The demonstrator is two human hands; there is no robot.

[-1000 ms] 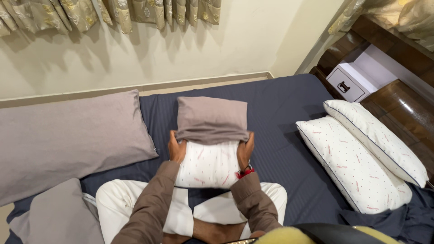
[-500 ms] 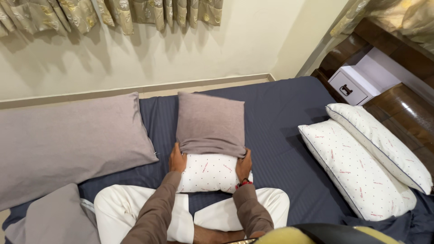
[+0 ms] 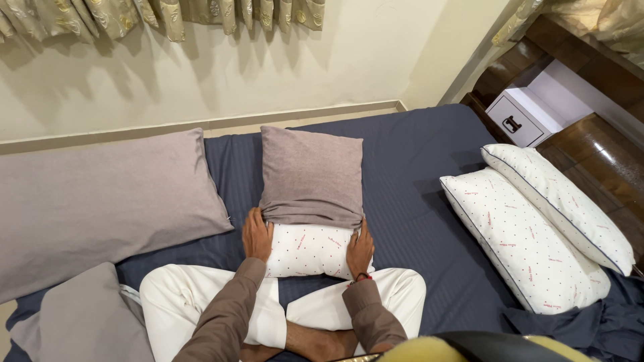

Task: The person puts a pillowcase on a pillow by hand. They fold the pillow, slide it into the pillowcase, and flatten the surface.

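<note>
Half-covered white pillow (image 3: 310, 251) lies between both hands — left hand (image 3: 257, 234), right hand (image 3: 361, 247) — fingers flat against its sides.

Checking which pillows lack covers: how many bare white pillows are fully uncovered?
2: both at the right of the bed, one white pillow lying nearer, the other overlapping its far edge. None seem hidden.

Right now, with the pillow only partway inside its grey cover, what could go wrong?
The grey cover sheathes only the far part of the white dotted pillow; its bunched edge might snag and wrinkle if pulled unevenly. The left hand and right hand press the pillow's bare sides, so the cover could slide back off. The pillow leans against the person's crossed legs, so it may buckle.
</note>
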